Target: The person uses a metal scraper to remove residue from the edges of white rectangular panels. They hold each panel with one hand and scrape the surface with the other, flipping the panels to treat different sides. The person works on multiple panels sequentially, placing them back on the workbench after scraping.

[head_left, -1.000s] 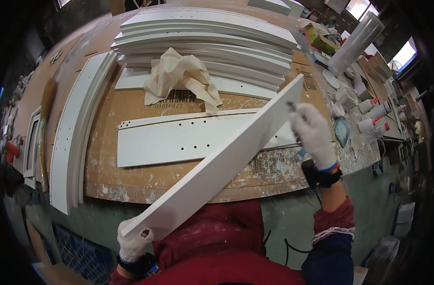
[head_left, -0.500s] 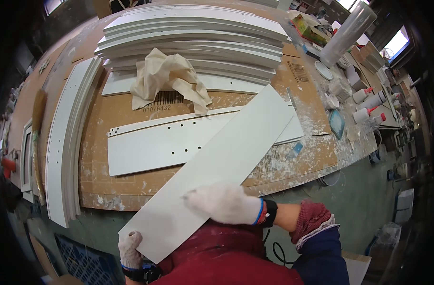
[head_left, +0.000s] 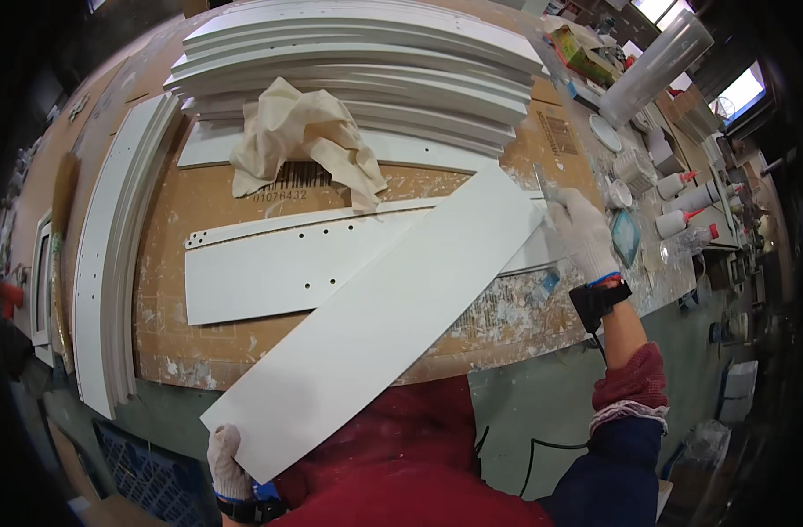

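White panel [head_left: 375, 325] gripped by left hand [head_left: 228, 461]; right hand [head_left: 584, 233], now off it, clutching scraper [head_left: 542, 183].

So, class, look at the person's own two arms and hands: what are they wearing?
Both hands wear white knitted work gloves. The right hand has a blue trim at the glove's cuff and a black strap around the wrist; its sleeve is dark red above a navy section, with a pale band between. The left hand also shows a black wrist strap with a bit of blue.
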The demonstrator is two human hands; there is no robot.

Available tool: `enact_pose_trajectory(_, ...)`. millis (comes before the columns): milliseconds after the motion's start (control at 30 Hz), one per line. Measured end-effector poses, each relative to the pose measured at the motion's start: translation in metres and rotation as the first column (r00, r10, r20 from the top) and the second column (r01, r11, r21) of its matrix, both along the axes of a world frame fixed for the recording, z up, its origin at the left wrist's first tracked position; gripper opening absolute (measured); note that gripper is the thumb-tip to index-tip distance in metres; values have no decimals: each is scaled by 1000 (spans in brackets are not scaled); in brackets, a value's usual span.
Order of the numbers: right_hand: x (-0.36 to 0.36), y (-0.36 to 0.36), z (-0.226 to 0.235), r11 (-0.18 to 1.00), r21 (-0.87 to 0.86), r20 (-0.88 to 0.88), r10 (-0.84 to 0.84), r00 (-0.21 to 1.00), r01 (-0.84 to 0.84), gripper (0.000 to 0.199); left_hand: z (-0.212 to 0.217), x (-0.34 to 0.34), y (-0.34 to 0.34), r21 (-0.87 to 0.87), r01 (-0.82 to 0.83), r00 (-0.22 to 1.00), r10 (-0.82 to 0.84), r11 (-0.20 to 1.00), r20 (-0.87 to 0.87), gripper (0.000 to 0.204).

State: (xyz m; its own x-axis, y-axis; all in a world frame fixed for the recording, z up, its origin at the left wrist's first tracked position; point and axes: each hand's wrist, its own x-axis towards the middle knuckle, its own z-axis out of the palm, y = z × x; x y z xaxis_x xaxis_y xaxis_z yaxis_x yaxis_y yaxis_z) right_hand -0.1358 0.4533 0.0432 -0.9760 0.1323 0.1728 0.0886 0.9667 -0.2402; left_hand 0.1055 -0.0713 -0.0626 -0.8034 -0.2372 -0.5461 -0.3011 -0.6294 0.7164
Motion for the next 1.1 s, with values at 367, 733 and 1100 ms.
enact_pose_trajectory(367, 47, -85, -25, 853, -48, 151, 520, 841, -519, 18, 7, 2, 0, -63, 83, 994, -78, 995, 77, 48)
enact_pose_trajectory(733, -16, 33, -21, 992, 101, 81, 72, 994, -80, 23, 22, -12, 11, -142, 103, 994, -105, 984, -5, 43)
enact_pose_trajectory(1100, -7, 41, -19, 999, 41, 95, -19, 995, 16, 23, -3, -1, -10, -199, 91, 996, -88, 976, 21, 36)
